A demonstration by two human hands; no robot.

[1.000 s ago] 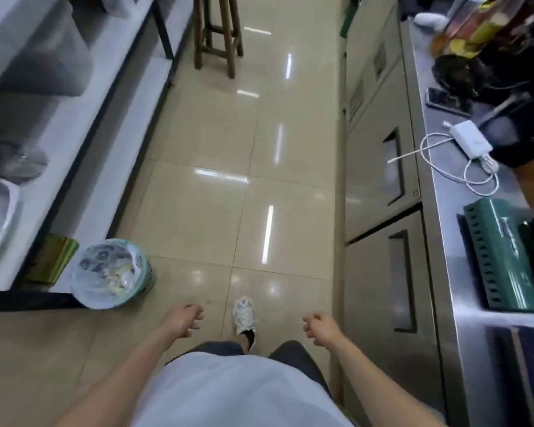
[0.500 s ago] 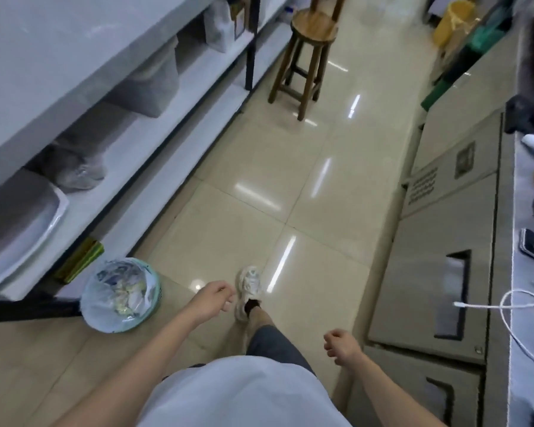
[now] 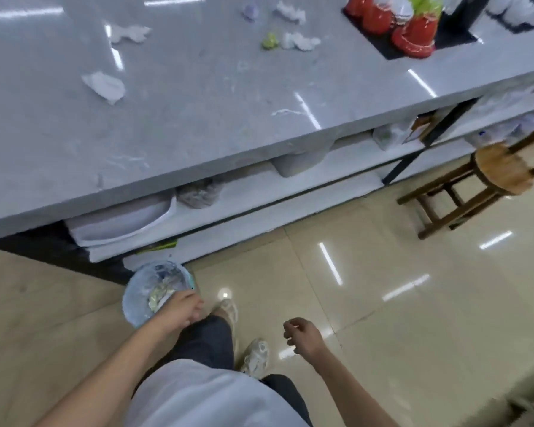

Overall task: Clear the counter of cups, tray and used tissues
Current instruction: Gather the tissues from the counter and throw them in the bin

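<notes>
The grey counter (image 3: pixel 182 124) fills the upper half of the head view. Several crumpled white tissues lie on it: one (image 3: pixel 105 86) at the left, one (image 3: pixel 129 33) further back, two (image 3: pixel 301 42) near a green wad (image 3: pixel 270 41). Red cups (image 3: pixel 415 33) stand on a black tray (image 3: pixel 453 35) at the far right. My left hand (image 3: pixel 182 309) hangs low over the edge of a lined bin (image 3: pixel 154 291), fingers curled, nothing seen in it. My right hand (image 3: pixel 302 335) is loosely curled above the floor and holds nothing.
White shelves (image 3: pixel 259 192) under the counter hold plates and bags. A wooden stool (image 3: pixel 481 183) stands on the tiled floor at the right. My feet are between my hands, close to the bin.
My view has swung left from the steel cabinets to the counter top with its tissues and cups. My left hand has come nearer the bin. Both hands stay curled and hold nothing.
</notes>
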